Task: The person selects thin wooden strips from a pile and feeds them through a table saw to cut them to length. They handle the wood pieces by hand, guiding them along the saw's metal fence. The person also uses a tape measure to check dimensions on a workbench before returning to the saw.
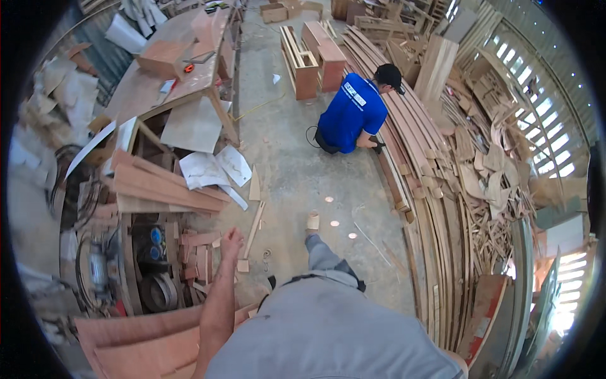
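Note:
My left hand (232, 243) hangs low on the left with its fingers loosely curled, and I make out nothing in it. On the floor just right of it lies a narrow wood strip (254, 228), apart from the fingers. Short reddish wood offcuts (202, 262) are piled to the hand's left. Beyond it, wide reddish boards (167, 183) jut out beside white sheets (203, 170). My right hand does not show; my grey-shirted body fills the lower middle. One foot (312, 221) is forward on the concrete floor (284, 183).
A co-worker in a blue shirt (353, 110) bends over long stacked planks (404, 120) at the right. A worktable (142, 85) stands far left, wooden box frames (306, 69) ahead. Scrap wood (486, 170) heaps along the right wall. A machine (151, 252) sits near left.

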Motion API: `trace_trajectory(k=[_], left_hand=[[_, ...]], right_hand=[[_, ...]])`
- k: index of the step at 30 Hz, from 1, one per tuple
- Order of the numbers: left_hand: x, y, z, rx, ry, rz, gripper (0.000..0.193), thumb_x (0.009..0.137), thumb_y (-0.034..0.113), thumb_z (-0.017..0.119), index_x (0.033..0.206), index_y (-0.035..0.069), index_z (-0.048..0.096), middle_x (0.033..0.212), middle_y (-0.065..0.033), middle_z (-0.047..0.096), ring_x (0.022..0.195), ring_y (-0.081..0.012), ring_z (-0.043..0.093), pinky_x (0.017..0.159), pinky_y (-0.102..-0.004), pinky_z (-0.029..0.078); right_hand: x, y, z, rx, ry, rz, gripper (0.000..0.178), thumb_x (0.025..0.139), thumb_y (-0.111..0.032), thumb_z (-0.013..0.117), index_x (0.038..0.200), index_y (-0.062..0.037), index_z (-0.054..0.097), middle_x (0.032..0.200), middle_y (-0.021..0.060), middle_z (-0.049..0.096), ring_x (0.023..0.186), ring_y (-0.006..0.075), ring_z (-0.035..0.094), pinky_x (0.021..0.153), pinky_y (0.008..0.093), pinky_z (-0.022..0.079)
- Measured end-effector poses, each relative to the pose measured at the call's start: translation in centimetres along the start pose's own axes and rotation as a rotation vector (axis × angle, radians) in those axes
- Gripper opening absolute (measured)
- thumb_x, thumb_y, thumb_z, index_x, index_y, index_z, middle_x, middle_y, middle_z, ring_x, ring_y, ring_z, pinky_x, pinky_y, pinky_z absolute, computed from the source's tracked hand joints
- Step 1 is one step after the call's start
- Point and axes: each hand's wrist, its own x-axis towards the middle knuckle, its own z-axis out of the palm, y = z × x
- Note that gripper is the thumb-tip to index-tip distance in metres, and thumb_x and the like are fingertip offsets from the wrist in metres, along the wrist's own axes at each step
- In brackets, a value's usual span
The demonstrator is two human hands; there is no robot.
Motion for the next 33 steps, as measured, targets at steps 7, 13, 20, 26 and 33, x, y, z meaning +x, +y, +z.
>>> trace_trajectory(k=[7, 13, 20, 26, 33], left_hand=[[11.3, 1.0, 2.6, -0.130, 0.166, -0.594, 0.020, 0.093, 0.028, 0.061, 0.095, 0.009, 0.055, 0.081, -0.0003, 0.057, 0.069, -0.0172, 0.057, 0.058, -0.0302, 0.048], [17.3, -2.4, 0.5, 0.215, 0.232, -0.628, 0.031, 0.089, 0.026, 0.066, 0.108, 0.005, 0.054, 0.091, -0.0075, 0.063, 0.083, -0.0234, 0.062, 0.069, -0.0379, 0.049], [41.6, 9.6, 4.9, -0.129, 0.600, -0.464, 0.045, 0.092, 0.026, 0.065, 0.125, -0.002, 0.052, 0.109, -0.0123, 0.062, 0.100, -0.0221, 0.059, 0.085, -0.0359, 0.048], [67.9, 32.5, 2.3, -0.100, 0.682, 0.161, 0.072, 0.085, 0.021, 0.076, 0.141, -0.005, 0.039, 0.123, -0.0178, 0.058, 0.108, -0.0222, 0.059, 0.092, -0.0325, 0.049], [85.2, 56.7, 5.6, 0.671, 1.062, 0.459, 0.090, 0.076, 0.019, 0.079, 0.148, 0.001, 0.030, 0.147, -0.0262, 0.037, 0.134, -0.0377, 0.041, 0.103, -0.0442, 0.045]], right_hand=[[12.0, -42.7, -16.8, 0.126, 0.500, -0.623, 0.041, 0.094, -0.042, 0.054, 0.076, -0.0066, 0.066, 0.063, 0.0069, 0.062, 0.057, 0.0205, 0.060, 0.055, 0.0398, 0.046], [-2.3, -91.7, -28.7, 0.306, 0.389, -1.265, 0.037, 0.095, -0.031, 0.062, 0.106, 0.0037, 0.068, 0.089, 0.0100, 0.071, 0.080, 0.0168, 0.065, 0.074, 0.0320, 0.050], [-0.1, -115.4, -25.3, -0.160, 0.159, -1.183, 0.034, 0.094, -0.032, 0.064, 0.101, 0.0013, 0.069, 0.086, 0.0131, 0.071, 0.077, 0.0206, 0.065, 0.072, 0.0347, 0.051], [-1.0, -133.2, -20.6, -0.388, -0.121, -1.317, 0.036, 0.092, -0.033, 0.066, 0.103, 0.0009, 0.069, 0.088, 0.0160, 0.071, 0.082, 0.0255, 0.068, 0.075, 0.0361, 0.053], [-3.5, -165.1, -12.6, -0.757, -0.083, -1.845, 0.041, 0.084, -0.031, 0.071, 0.111, -0.0015, 0.064, 0.103, 0.0204, 0.067, 0.097, 0.0379, 0.065, 0.086, 0.0427, 0.052]])
